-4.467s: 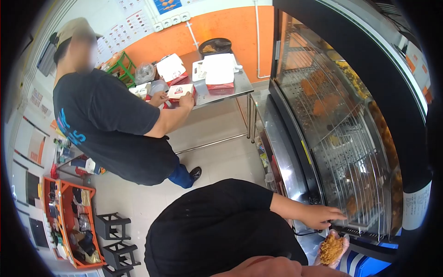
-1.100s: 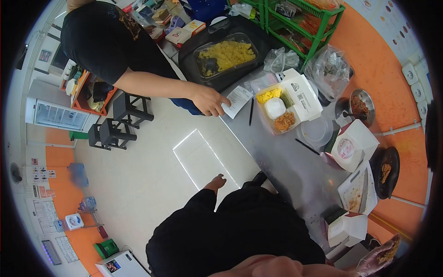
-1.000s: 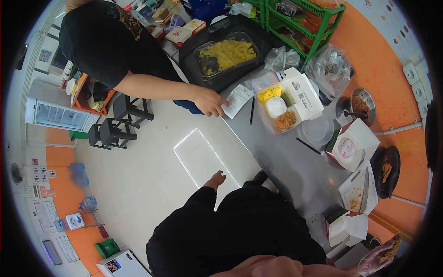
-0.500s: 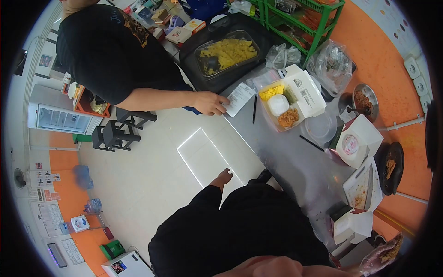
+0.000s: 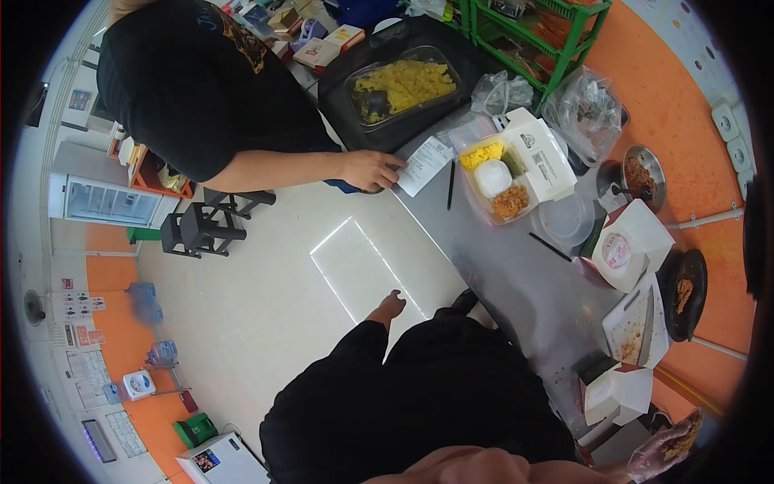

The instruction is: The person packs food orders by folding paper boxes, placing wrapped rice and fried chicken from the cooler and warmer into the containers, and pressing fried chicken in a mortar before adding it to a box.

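My left hand (image 5: 389, 306) hangs beside my body over the floor, fingers loosely curled and a little apart, nothing visible in it. At the lower right edge, my right hand (image 5: 657, 453) wears a clear plastic glove and is closed around brown crumbly food (image 5: 687, 440); its fingers are partly blurred. Nearest to it stands an open white carton (image 5: 625, 395). Above that lies a white cutting board (image 5: 625, 335) with brown crumbs. Farther up the steel table, an open meal box (image 5: 542, 157) holds rice (image 5: 493, 177), yellow egg (image 5: 482, 156) and fried chicken (image 5: 509, 201).
A co-worker's hand (image 5: 372, 170) touches a paper receipt (image 5: 425, 166) at the table's edge. Yellow food fills a glass tray (image 5: 405, 89). Another open box (image 5: 633, 246), a black pan (image 5: 686, 295), a steel bowl (image 5: 642, 177) and a green rack (image 5: 540, 40) line the wall side.
The co-worker's hand and the receipt have shifted slightly to the right. The view has moved a little; my own hands stay about where they were.
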### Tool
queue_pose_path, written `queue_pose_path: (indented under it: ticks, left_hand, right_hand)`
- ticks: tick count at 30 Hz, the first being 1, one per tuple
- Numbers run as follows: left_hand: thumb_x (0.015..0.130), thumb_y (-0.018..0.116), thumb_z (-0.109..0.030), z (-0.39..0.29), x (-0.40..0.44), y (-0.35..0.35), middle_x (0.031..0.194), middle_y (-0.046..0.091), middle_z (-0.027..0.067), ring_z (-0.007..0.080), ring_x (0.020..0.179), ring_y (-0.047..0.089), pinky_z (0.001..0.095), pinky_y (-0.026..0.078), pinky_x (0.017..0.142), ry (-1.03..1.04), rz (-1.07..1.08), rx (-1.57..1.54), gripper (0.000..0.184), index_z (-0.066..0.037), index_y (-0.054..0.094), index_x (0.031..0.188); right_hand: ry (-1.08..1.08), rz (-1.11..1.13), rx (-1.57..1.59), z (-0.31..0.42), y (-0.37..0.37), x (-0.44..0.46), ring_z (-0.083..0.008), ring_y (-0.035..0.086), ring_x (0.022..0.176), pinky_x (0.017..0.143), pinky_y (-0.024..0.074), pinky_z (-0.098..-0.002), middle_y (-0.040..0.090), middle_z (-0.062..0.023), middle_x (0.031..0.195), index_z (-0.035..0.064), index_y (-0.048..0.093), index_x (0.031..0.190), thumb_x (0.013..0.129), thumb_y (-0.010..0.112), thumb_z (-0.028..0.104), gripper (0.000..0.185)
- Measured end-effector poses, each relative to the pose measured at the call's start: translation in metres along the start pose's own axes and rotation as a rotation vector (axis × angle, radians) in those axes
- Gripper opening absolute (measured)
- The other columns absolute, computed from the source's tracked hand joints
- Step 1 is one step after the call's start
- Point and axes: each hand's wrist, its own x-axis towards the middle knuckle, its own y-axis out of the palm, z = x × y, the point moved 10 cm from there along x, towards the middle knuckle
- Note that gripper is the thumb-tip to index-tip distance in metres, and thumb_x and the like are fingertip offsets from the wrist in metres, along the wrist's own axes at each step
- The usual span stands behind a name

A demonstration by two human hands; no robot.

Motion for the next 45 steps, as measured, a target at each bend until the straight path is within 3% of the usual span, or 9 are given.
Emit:
queue_pose_path:
  ticks: [5, 18, 23, 26, 28, 32, 34, 37, 45]
  left_hand:
    - [0.093, 0.052, -0.03, -0.001, -0.005, -0.005, 0.121, 0.061, 0.0241, 0.0393, 0.116, 0.057, 0.0453, 0.046, 0.099, -0.006, -0.04, 0.019, 0.056, -0.008, 0.038, 0.142]
    - [0.077, 0.052, 0.007, -0.137, -0.096, -0.134, 0.126, 0.051, 0.0187, 0.0377, 0.118, 0.051, 0.0433, 0.043, 0.102, 0.659, -0.851, -0.177, 0.053, -0.005, 0.049, 0.129]
    - [0.082, 0.056, 0.004, -0.184, -0.131, -0.174, 0.131, 0.049, 0.0215, 0.0398, 0.124, 0.045, 0.0458, 0.037, 0.105, 0.772, -1.104, -0.216, 0.049, -0.002, 0.047, 0.13]
    - [0.083, 0.057, 0.001, -0.212, -0.144, -0.222, 0.131, 0.049, 0.021, 0.0389, 0.125, 0.045, 0.0461, 0.036, 0.106, 0.808, -1.229, -0.297, 0.048, -0.001, 0.047, 0.131]
    - [0.084, 0.059, -0.002, -0.241, -0.155, -0.258, 0.131, 0.049, 0.0209, 0.0387, 0.125, 0.044, 0.0459, 0.036, 0.105, 0.896, -1.259, -0.284, 0.049, -0.003, 0.048, 0.132]
    - [0.081, 0.066, -0.008, -0.299, -0.147, -0.315, 0.128, 0.052, 0.0208, 0.0381, 0.121, 0.048, 0.0443, 0.038, 0.103, 1.011, -1.081, -0.209, 0.055, -0.01, 0.049, 0.133]
    - [0.079, 0.069, -0.01, -0.32, -0.139, -0.324, 0.125, 0.053, 0.0209, 0.0378, 0.117, 0.051, 0.0434, 0.04, 0.101, 1.062, -0.993, -0.086, 0.059, -0.013, 0.048, 0.134]
    - [0.075, 0.074, -0.01, -0.329, -0.09, -0.311, 0.11, 0.061, 0.0181, 0.032, 0.096, 0.063, 0.0377, 0.051, 0.082, 0.897, -0.467, -0.2, 0.071, -0.019, 0.042, 0.138]
    - [0.084, 0.063, 0.004, -0.318, -0.09, -0.28, 0.102, 0.064, 0.0089, 0.0187, 0.095, 0.064, 0.0295, 0.05, 0.081, 0.949, -0.269, -0.473, 0.06, -0.016, 0.044, 0.137]
  right_hand:
    - [0.058, -0.105, 0.101, -0.008, -0.004, -0.01, -0.0276, 0.065, 0.072, 0.064, 0.0543, -0.0362, 0.066, -0.0149, 0.086, -0.0006, 0.06, 0.096, 0.096, 0.056, 0.013, 0.015]
    - [0.331, 0.693, 0.526, 0.013, -0.014, 0.037, -0.0263, 0.022, 0.146, 0.117, 0.0315, -0.0432, 0.016, -0.0155, 0.159, -0.0011, 0.012, 0.152, 0.099, 0.039, 0.005, 0.06]
    - [0.317, 0.703, 0.529, 0.011, -0.006, 0.022, -0.0261, 0.023, 0.145, 0.117, 0.031, -0.0431, 0.014, -0.0129, 0.161, -0.001, 0.011, 0.152, 0.098, 0.039, 0.004, 0.061]
    - [0.618, 0.874, 0.528, 0.003, -0.001, -0.001, -0.0266, 0.026, 0.144, 0.117, 0.0301, -0.042, 0.012, -0.0118, 0.161, -0.0002, 0.01, 0.152, 0.098, 0.041, 0.005, 0.063]
    - [0.426, 0.821, 0.472, 0.013, 0.001, 0.005, -0.0267, 0.028, 0.143, 0.118, 0.0289, -0.0403, 0.011, -0.0097, 0.162, 0.0016, 0.008, 0.153, 0.099, 0.041, 0.006, 0.064]
    - [0.583, 0.884, 0.473, 0.012, 0.004, -0.004, -0.0261, 0.028, 0.143, 0.119, 0.0267, -0.0379, 0.011, -0.0066, 0.162, 0.0043, 0.006, 0.154, 0.099, 0.042, 0.005, 0.066]
    - [0.419, 0.76, 0.431, 0.021, -0.007, 0.013, -0.0256, 0.028, 0.143, 0.119, 0.0255, -0.0378, 0.011, -0.0054, 0.162, 0.0055, 0.005, 0.154, 0.097, 0.045, 0.003, 0.07]
    - [0.449, 0.723, 0.471, 0.026, -0.024, 0.021, -0.0254, 0.026, 0.143, 0.12, 0.0259, -0.0385, 0.01, -0.0063, 0.162, 0.0053, 0.004, 0.154, 0.095, 0.047, -0.001, 0.073]
    - [0.292, 0.696, 0.439, 0.036, -0.048, 0.03, -0.0273, 0.022, 0.145, 0.118, 0.0327, -0.0401, 0.009, -0.014, 0.161, -0.0012, 0.005, 0.152, 0.097, 0.043, -0.001, 0.067]
